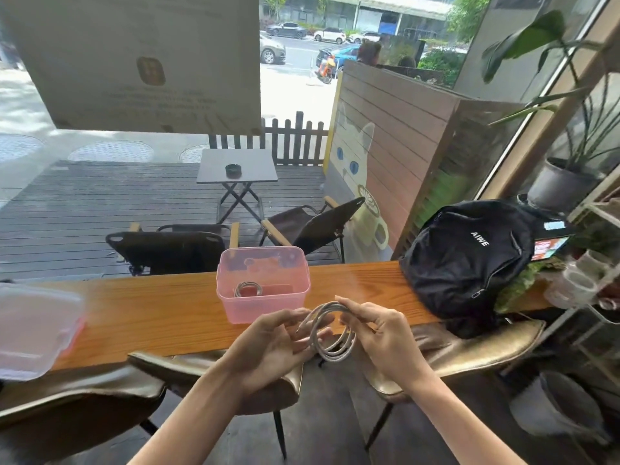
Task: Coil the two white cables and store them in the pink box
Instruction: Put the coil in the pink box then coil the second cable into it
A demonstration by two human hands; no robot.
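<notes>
Where the frame cuts things off, we record first: a clear lid [32, 325] with a pink edge lies at the far left of the counter [151, 317], partly out of view; both forearms leave the bottom edge; a phone [550, 247] shows only one corner from behind the black backpack [469, 260]. Item one, a white cable [330, 333], wound into several loops, is held in the air just in front of the counter's near edge, over the gap between two tan chairs [479, 347]. Our left hand [271, 347] lies palm up with its fingers curled under the left side of the loops; one cable end rests on those fingers, its plug too blurred to make out. Our right hand [379, 333] pinches the right side of the coil between thumb and fingers. Item two, a second coiled cable [246, 289], lies on the floor of the pink box [263, 285]; the tinted wall blurs it and a reddish patch beside it. Box: open, standing on the counter just beyond the hands, near the counter's middle. Bare wood lies free on both sides of the box, between lid and backpack.
</notes>
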